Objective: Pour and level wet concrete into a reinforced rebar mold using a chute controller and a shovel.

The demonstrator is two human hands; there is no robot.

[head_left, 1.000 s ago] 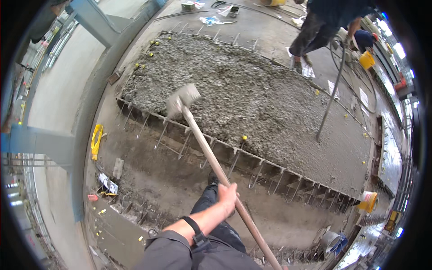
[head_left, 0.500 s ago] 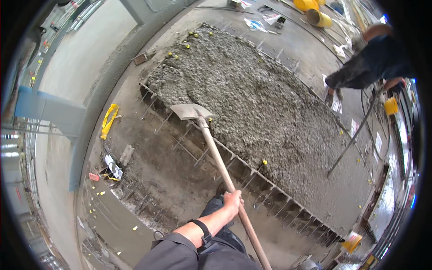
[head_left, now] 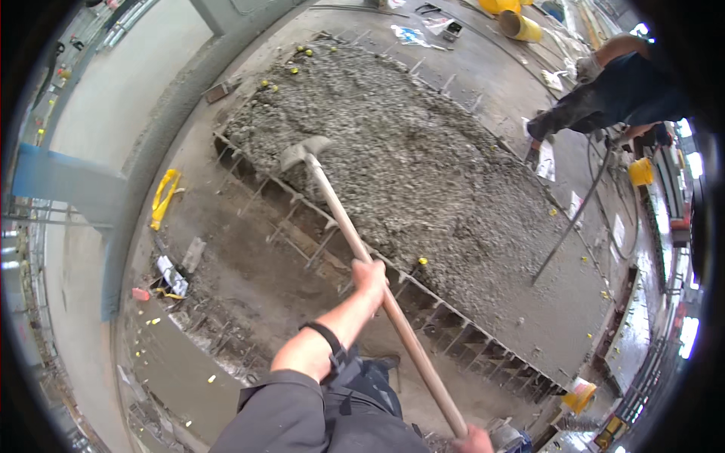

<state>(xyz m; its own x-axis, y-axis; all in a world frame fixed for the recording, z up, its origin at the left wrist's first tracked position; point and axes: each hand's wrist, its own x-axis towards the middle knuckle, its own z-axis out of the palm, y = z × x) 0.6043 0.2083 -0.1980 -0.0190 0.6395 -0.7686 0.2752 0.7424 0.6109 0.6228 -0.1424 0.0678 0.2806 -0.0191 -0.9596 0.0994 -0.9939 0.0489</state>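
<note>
A big bed of wet grey concrete fills a frame of steel bars on the floor. Far off, another person bends over it with a long rod.

A shovel reaches out from the person to the near edge of the concrete. Its metal blade sits right at that edge. The wooden handle looks stiff and smooth, and a full blade would likely feel heavy at the far end. So a good hold is one hand at the middle and one at the end.

The left hand is wrapped tight around the middle of the handle. The right hand sits at the handle's end, low in the picture; I cannot tell how tight it holds.
</note>
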